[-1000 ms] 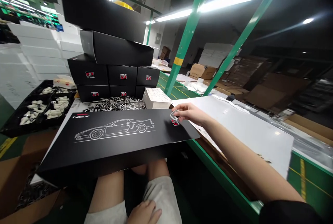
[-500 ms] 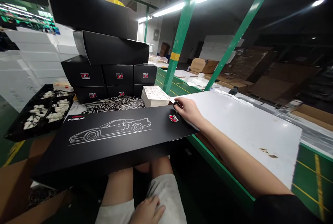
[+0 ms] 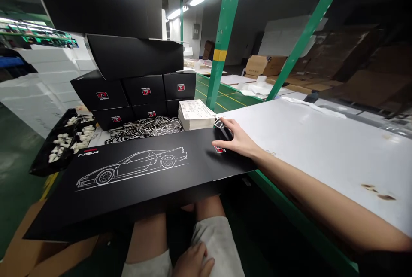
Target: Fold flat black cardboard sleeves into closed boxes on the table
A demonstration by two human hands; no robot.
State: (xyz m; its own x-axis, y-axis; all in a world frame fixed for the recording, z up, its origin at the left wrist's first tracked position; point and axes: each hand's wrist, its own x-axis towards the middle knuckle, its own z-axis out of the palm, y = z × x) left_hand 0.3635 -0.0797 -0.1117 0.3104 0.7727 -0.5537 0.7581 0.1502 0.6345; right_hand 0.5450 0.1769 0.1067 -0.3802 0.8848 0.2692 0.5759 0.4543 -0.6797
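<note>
The long black box (image 3: 135, 182) lies flat across the person's legs (image 3: 146, 238), so the legs seem to hold it up like a small table. A white line drawing of a car (image 3: 131, 168) is on its top, and a small red badge (image 3: 219, 150) sits near its right end. The right hand (image 3: 236, 139) is on that end, just past the badge, at about 1 o'clock. Its fingers (image 3: 229, 125) are close together and bend over a small dark thing (image 3: 222, 130) at the box's far edge, and the thumb (image 3: 216, 143) sticks out to the side on the box. The hand may be pinching that thing, but I cannot tell. The left hand (image 3: 193, 262) is low down at 6 o'clock, on the pale shorts (image 3: 222, 242), with its fingers a bit apart and holding nothing. A stack of paper (image 3: 196, 116) stands just past the hand at 12 o'clock, near where it can reach. More black boxes (image 3: 143, 92) are piled at 11 o'clock. A black tray (image 3: 40, 166) of small white parts (image 3: 71, 141) sits at 10 o'clock. A big white board (image 3: 322, 148) lies at 2 o'clock, beside the box.
</note>
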